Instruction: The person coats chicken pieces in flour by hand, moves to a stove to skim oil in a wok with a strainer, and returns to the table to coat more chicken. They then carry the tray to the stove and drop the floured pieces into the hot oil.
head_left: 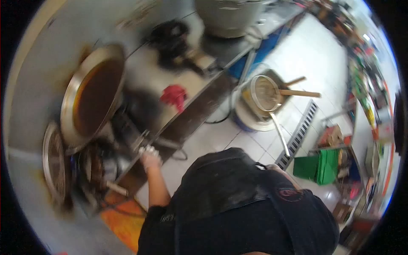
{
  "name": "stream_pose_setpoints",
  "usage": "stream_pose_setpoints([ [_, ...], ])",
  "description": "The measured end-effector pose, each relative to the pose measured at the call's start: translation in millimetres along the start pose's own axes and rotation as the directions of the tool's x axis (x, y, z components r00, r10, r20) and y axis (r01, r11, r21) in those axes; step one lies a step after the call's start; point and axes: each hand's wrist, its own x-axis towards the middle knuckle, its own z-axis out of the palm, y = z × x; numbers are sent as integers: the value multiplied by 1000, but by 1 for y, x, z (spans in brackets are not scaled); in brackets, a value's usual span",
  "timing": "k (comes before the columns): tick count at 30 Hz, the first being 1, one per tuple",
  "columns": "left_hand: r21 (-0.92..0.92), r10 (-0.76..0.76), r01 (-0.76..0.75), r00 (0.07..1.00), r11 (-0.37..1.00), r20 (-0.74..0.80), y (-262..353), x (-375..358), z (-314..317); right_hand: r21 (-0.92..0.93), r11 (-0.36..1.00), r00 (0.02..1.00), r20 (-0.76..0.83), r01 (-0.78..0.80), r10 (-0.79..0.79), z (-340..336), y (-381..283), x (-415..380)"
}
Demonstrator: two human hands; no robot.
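Black clothing, stove edge by left fingers

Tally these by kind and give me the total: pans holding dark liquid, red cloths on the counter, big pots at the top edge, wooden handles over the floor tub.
Pan with dark liquid: 1
Red cloth: 1
Big pot: 1
Wooden handles: 2
Total: 5
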Motion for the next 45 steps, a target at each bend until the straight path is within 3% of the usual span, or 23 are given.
stream_pose_setpoints([
  [1,-190,30,1,987,982,160,-28,62,-61,-286,872,899,-72,396,-432,38,54,33],
  [3,278,152,-54,926,959,-346,14,-48,57,-307,893,928,-69,329,-365,-4,11,-8],
  [5,664,424,-158,868,731,-260,13,-32,39,-256,909,915,-152,328,-373,-17,-4,-21],
  [6,887,678,-303,735,349,-16,6,-11,14,-21,987,979,-130,157,-159,-48,-39,-55],
  [7,987,713,-103,683,-122,159,15,-15,18,201,979,998,-52,-28,39,-68,-57,-72],
  [8,975,700,-61,687,-214,197,23,-28,31,-173,935,923,-180,311,-340,-1,23,4],
  [9,954,685,-14,692,-301,226,26,-37,41,-105,954,941,-166,281,-295,15,45,24],
  [13,996,707,-17,703,-89,75,8,5,14,-191,965,982,-23,177,-185,16,67,9],
  [15,353,281,-144,884,924,-374,11,-26,56,-276,954,993,34,117,-112,-1,57,-22],
  [16,173,122,-64,930,983,-347,5,9,22,-211,973,995,55,89,-79,-6,57,-34],
  [19,-159,-17,-19,974,987,-225,2,18,10,-18,998,997,30,-65,65,-6,55,-63],
  [21,268,150,-109,979,957,-140,-3,13,4,-83,976,976,103,200,-191,88,173,31],
  [23,412,256,-194,961,890,-101,4,-20,25,-87,978,982,30,188,-187,71,135,-13],
  [24,148,118,-112,992,983,-35,7,-9,6,-97,982,983,-70,160,-167,51,112,-34],
  [26,-160,14,64,896,985,444,-4,58,-46,-220,955,979,16,200,-202,40,85,-46],
  [27,-180,53,127,660,975,749,-5,78,-68,-354,904,971,90,239,-222,33,73,-45],
  [28,-125,58,-26,965,992,255,-4,61,-61,-487,824,956,168,291,-239,27,63,-42],
  [29,106,111,-92,975,990,-192,9,-38,50,-502,798,943,195,333,-271,22,54,-42],
  [31,66,113,-98,950,993,-292,12,-35,57,-278,946,986,24,166,-166,10,49,-41],
  [33,-106,214,-228,968,968,-130,-26,49,-31,-148,959,970,7,242,-244,5,51,-33],
  [37,-45,169,-184,958,982,-232,-1,-20,35,529,787,947,-145,319,-287,35,107,18],
  [43,-414,61,-69,998,908,-33,-7,4,10,349,866,932,-77,357,-354,55,115,20],
  [45,-636,28,150,965,757,262,-8,6,6,274,884,924,-53,379,-379,64,95,28],
])
